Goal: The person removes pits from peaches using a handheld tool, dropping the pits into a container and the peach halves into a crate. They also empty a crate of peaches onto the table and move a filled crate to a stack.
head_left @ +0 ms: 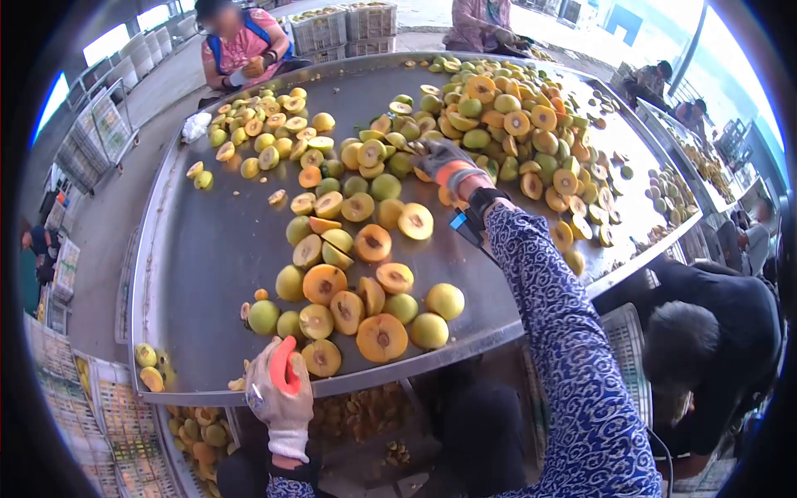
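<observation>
Many yellow-green fruits that look like peaches, whole and halved, lie on a metal table. My right hand (448, 166), in a dark glove with an orange band, reaches to the near left side of the big fruit pile (498, 116). Its fingers stretch over the fruit and are partly hidden among it. My left hand (278, 390), in a pale glove, is at the table's near edge, beside a halved peach (322, 358). Its fingers are curled around a coral-red curved piece (286, 365), perhaps a tool handle; what it is I cannot make out.
A raised metal rim (349, 383) borders the table (224, 290). Crates of fruit (199, 440) stand below the near edge. Across the table is a person in pink (249, 50); a person in dark clothing (706, 332) bends at the right. Stacked crates (344, 29) stand behind.
</observation>
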`<state>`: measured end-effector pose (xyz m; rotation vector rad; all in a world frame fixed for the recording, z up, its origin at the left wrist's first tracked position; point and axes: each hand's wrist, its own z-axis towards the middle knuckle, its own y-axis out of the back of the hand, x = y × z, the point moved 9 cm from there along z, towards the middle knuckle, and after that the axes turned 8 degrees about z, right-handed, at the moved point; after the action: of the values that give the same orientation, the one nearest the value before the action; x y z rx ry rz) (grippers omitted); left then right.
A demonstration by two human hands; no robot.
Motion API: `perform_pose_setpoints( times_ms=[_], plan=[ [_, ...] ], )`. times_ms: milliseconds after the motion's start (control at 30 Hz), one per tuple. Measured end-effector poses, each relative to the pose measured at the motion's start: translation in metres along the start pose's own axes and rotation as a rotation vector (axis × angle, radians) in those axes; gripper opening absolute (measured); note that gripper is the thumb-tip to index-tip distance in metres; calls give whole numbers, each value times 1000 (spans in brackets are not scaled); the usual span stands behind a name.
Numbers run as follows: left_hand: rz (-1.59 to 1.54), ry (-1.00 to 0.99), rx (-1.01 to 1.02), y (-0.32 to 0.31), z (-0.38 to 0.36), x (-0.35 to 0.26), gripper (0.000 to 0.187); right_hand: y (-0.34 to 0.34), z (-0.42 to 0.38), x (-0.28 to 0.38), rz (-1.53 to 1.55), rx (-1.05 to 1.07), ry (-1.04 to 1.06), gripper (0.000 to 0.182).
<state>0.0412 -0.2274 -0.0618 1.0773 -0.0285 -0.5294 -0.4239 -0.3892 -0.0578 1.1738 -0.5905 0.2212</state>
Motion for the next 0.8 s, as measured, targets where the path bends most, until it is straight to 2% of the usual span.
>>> perform_pose_setpoints(
  times_ms=[67,100,200,267,333,433,500,533,567,600,633,667,700,767,800],
  plan=[
    [-1,16,2,-2,0,3,24,-31,15,-16,-46,136,-66,48],
    [-17,24,5,0,1,2,24,-36,8,-7,28,117,-67,48],
    [-33,16,-3,4,2,0,23,-56,-37,32,76,180,-99,46],
    [-47,17,-27,5,0,2,22,-60,-68,48,157,161,7,40],
    [-48,44,-15,5,-1,3,22,-72,-98,56,261,184,-47,39],
    [-39,32,-32,9,-3,3,25,-69,-141,88,272,221,-1,38],
    [-36,39,-69,15,-4,1,26,-46,-153,97,196,254,45,31],
    [-134,48,-83,17,-4,4,26,-36,-154,100,160,268,73,30],
    [-231,59,-93,19,-7,8,27,-40,-131,74,141,157,263,28],
    [-326,69,-100,22,-10,12,27,-14,-117,57,71,35,296,30],
    [-459,108,-117,25,-15,18,28,28,-127,42,-1,-96,108,33],
    [-497,120,-133,32,-17,19,28,47,-128,26,-164,-51,-64,39],
    [-533,135,-149,39,-18,19,28,39,-123,-7,-160,28,-62,40],
    [-611,147,-141,49,-24,22,30,7,-127,-44,-145,28,-97,34],
    [-685,214,-69,50,-26,22,30,4,-132,-58,-145,23,-119,32]
  ],
)
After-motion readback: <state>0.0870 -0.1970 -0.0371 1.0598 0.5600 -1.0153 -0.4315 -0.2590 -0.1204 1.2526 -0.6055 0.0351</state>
